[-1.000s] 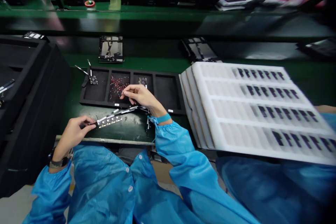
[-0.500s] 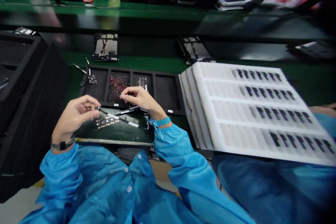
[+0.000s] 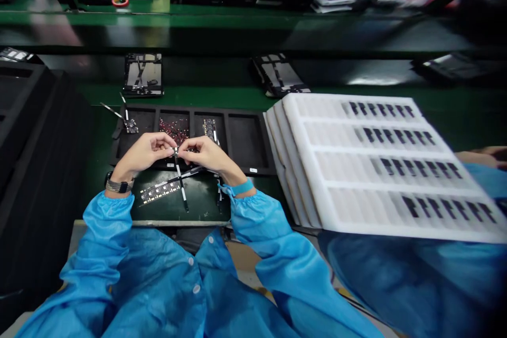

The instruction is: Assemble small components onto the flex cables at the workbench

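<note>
"How much room is there round the black tray [image 3: 243, 137]?"

"Its right end sits just beside the white foam stack [image 3: 303, 140]. On its near side, green bench [image 3: 204, 200] shows down to the bench edge [image 3: 178, 223], with a circuit board strip [image 3: 160, 191] lying there."

"And the hands?"

"Both over the tray's near rim. The left hand [image 3: 144, 154] pinches one end of a dark strip [image 3: 181, 182], which trails past the rim towards the bench edge. The right hand [image 3: 206, 156] has thumb and finger pressed together; I can't tell if they grip anything. The hands partly hide the tray's red parts [image 3: 170, 127]."

"Anything changed?"

"Half a second ago the left hand was apart, left of the right one."
</note>
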Demonstrator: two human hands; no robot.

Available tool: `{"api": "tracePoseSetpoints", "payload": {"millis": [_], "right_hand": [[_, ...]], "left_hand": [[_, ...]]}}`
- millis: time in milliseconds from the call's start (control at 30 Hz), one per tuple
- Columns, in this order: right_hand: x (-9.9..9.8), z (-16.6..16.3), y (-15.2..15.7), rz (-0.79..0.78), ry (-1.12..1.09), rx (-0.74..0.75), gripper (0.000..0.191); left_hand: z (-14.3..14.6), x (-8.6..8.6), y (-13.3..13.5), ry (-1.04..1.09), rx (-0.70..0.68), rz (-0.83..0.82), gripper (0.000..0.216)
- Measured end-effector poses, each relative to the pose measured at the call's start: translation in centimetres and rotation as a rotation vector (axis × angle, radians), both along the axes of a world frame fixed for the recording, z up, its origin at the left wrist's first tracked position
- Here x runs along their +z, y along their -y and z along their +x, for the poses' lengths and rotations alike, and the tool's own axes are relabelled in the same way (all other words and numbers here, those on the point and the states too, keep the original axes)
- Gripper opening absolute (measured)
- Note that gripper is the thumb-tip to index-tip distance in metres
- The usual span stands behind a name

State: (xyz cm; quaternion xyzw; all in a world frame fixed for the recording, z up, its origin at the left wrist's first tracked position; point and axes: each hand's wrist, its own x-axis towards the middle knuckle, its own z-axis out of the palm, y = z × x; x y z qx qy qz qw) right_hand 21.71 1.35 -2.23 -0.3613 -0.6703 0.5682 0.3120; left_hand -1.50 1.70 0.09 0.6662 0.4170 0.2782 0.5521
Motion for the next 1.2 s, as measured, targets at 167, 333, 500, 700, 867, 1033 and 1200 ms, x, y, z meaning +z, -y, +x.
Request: {"api": "tracePoseSetpoints", "payload": {"millis": [167,333,500,700,867,1033,1200], "right_hand": [[0.0,0.1,0.0,-0.037,0.0,0.024,0.023],[-0.1,0.0,0.2,-0.037,0.058,0.039,0.021],[0.1,0.2,0.4,-0.057,0.082,0.082,0.025],[0.8,0.4,0.7,-0.156,0.035,0.114,0.038],[0.3,0.1,0.7,-0.153,-0.008,0.102,0.037],[0.5,-0.4,0.8,-0.08,0.022,0.007,0.037],[1.3,1.3,0.5,0.013,0.025,-0.343,0.039]], "left_hand": [[0.2,-0.3,0.3,-0.01,-0.007,0.014,0.027],[0.5,-0.1,0.8,-0.089,0.015,0.058,0.015],[0.6,-0.2,0.7,-0.083,-0.025,0.05,0.011],[0.5,-0.1,1.0,0.046,-0.043,-0.037,0.012],[0.4,-0.4,1.1,0.038,-0.025,-0.042,0.014],[-0.2,-0.4,0.9,0.085,0.017,-0.099,0.021],[-2.0,0.1,0.7,0.368,0.151,-0.154,0.03]]}}
